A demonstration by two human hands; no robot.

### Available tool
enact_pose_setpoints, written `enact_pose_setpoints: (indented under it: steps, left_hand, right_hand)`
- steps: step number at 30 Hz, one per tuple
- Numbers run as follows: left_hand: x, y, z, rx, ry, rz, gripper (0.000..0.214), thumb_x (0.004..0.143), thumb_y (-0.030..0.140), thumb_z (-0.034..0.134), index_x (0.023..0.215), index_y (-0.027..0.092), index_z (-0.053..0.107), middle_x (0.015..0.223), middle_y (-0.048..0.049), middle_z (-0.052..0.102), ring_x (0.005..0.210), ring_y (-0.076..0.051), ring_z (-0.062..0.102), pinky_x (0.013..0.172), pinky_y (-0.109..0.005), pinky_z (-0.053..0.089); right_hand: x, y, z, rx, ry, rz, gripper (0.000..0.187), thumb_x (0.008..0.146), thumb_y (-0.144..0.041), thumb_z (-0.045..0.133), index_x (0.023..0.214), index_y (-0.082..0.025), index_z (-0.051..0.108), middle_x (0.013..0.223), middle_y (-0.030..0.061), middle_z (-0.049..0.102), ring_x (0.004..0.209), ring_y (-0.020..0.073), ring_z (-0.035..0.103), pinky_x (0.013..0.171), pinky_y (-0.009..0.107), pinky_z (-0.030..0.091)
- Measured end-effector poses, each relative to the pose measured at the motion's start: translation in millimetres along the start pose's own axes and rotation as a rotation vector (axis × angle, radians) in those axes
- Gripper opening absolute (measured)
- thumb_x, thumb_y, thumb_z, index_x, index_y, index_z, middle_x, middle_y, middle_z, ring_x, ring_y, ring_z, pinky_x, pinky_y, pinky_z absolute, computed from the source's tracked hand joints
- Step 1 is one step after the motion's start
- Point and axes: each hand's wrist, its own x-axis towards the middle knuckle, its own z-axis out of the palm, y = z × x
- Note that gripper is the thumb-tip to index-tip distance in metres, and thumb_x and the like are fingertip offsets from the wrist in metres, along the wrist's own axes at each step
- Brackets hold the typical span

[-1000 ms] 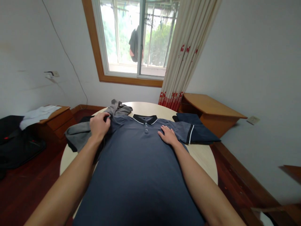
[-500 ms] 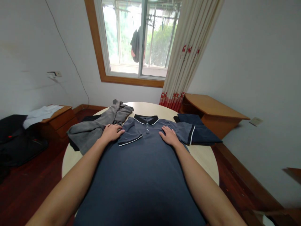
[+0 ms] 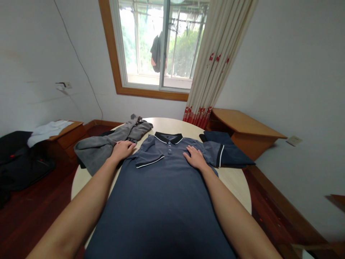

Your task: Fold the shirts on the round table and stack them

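A dark blue-grey polo shirt (image 3: 167,190) lies spread front up, its black collar with white trim pointing away from me. Its left-hand sleeve is folded inward over the chest; the other sleeve stretches out to the right. My right hand (image 3: 195,157) rests flat on the shirt's chest, fingers apart. At the shirt's left edge, my left hand (image 3: 123,149) lies against a crumpled grey garment (image 3: 94,151), with its fingers extended and partly hidden. Under the right sleeve is a folded navy garment (image 3: 234,151).
Everything lies on a round pale table (image 3: 172,123). Behind it are a window and a long curtain (image 3: 207,79). A wooden desk (image 3: 245,124) stands at right. On the left are a small wooden cabinet (image 3: 72,135) with white cloth and a black bag (image 3: 27,165).
My left hand has moved left, off the shirt's shoulder edge and against the grey garment, which has shifted slightly left. My right hand stays on the shirt.
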Motion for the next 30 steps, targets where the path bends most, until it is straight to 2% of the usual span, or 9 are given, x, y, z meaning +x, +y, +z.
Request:
enact_pose_setpoints:
  steps: [4, 7, 9, 10, 15, 20, 22, 25, 30]
  left_hand:
    - [-5.1, 8.0, -8.7, -0.084, 0.004, 0.08, 0.045, 0.093, 0.054, 0.048, 0.105, 0.022, 0.078, 0.121, -0.0082, 0.071, 0.116, -0.028, 0.062, 0.099, -0.037, 0.045]
    - [-10.6, 13.6, -14.6, -0.169, -0.184, 0.109, 0.056, 0.072, 0.058, 0.073, 0.116, 0.023, 0.074, 0.123, -0.0075, 0.067, 0.112, -0.028, 0.063, 0.093, -0.033, 0.05]
    - [-13.1, 13.6, -16.7, -0.214, -0.313, 0.12, 0.067, 0.061, 0.05, 0.082, 0.121, 0.023, 0.071, 0.123, -0.0076, 0.065, 0.106, -0.027, 0.065, 0.089, -0.031, 0.051]
    - [-13.7, 12.6, -17.3, -0.235, -0.347, 0.13, 0.065, 0.06, 0.045, 0.083, 0.12, 0.022, 0.071, 0.121, -0.0074, 0.065, 0.103, -0.026, 0.066, 0.088, -0.031, 0.052]
    - [-13.3, 5.2, -18.1, -0.293, -0.381, 0.114, 0.041, 0.067, 0.025, 0.071, 0.108, 0.02, 0.073, 0.105, -0.0059, 0.067, 0.09, -0.021, 0.066, 0.08, -0.029, 0.052]
    - [-12.7, 6.5, -13.1, -0.277, -0.391, 0.091, 0.034, 0.068, 0.02, 0.068, 0.101, 0.02, 0.072, 0.096, -0.0048, 0.068, 0.083, -0.021, 0.065, 0.073, -0.027, 0.051]
    - [-12.0, 7.4, -10.2, -0.248, -0.349, 0.12, 0.028, 0.067, 0.021, 0.07, 0.094, 0.02, 0.072, 0.1, -0.0052, 0.067, 0.085, -0.02, 0.065, 0.075, -0.027, 0.05]
    - [-11.0, 4.5, -9.8, -0.213, -0.298, 0.128, 0.015, 0.07, 0.02, 0.067, 0.084, 0.021, 0.069, 0.096, -0.0047, 0.067, 0.086, -0.02, 0.064, 0.075, -0.027, 0.049]
    - [-13.1, -8.4, -21.0, -0.262, -0.282, 0.023, 0.013, 0.072, 0.011, 0.06, 0.078, 0.021, 0.065, 0.08, -0.0006, 0.07, 0.078, -0.019, 0.065, 0.068, -0.026, 0.048]
  right_hand:
    - [0.2, 2.7, 0.3, 0.05, 0.068, -0.013, 0.054, 0.099, -0.043, 0.048, 0.146, -0.016, 0.051, 0.157, 0.0144, 0.043, 0.148, 0.0279, 0.034, 0.122, 0.054, 0.02]
    - [-0.5, -3.6, 0.9, 0.143, 0.195, -0.079, 0.048, 0.095, -0.037, 0.056, 0.137, -0.014, 0.06, 0.147, 0.0155, 0.055, 0.14, 0.0276, 0.046, 0.119, 0.049, 0.029]
    - [1.2, -16.9, 2.6, 0.239, 0.254, -0.158, 0.042, 0.093, -0.033, 0.058, 0.13, -0.015, 0.065, 0.138, 0.0147, 0.062, 0.131, 0.0264, 0.055, 0.115, 0.044, 0.037]
    - [3.9, -26.7, 4.0, 0.297, 0.261, -0.197, 0.04, 0.092, -0.032, 0.059, 0.128, -0.016, 0.067, 0.133, 0.0141, 0.065, 0.126, 0.0258, 0.058, 0.113, 0.043, 0.04]
    - [44.6, -93.2, 11.6, 0.58, 0.104, -0.289, 0.04, 0.093, -0.03, 0.062, 0.13, -0.017, 0.064, 0.118, 0.0115, 0.071, 0.106, 0.0206, 0.067, 0.099, 0.037, 0.05]
    - [107.9, -150.3, 12.7, 0.617, -0.063, -0.2, 0.056, 0.092, -0.031, 0.068, 0.142, -0.011, 0.054, 0.099, 0.0097, 0.072, 0.084, 0.0161, 0.066, 0.087, 0.032, 0.052]
    - [127.2, -165.1, 12.8, 0.618, -0.112, -0.166, 0.057, 0.089, -0.028, 0.072, 0.141, -0.01, 0.056, 0.09, 0.0067, 0.071, 0.076, 0.014, 0.063, 0.083, 0.029, 0.052]
    - [147.7, -179.1, 15.3, 0.727, -0.196, -0.158, 0.047, 0.085, -0.021, 0.074, 0.131, -0.011, 0.066, 0.082, 0.0034, 0.071, 0.068, 0.0111, 0.06, 0.076, 0.026, 0.052]
    - [169.2, -189.9, 29.2, 0.943, -0.239, -0.069, 0.028, 0.082, -0.024, 0.075, 0.108, -0.013, 0.077, 0.073, 0.001, 0.07, 0.06, 0.0096, 0.057, 0.068, 0.024, 0.053]
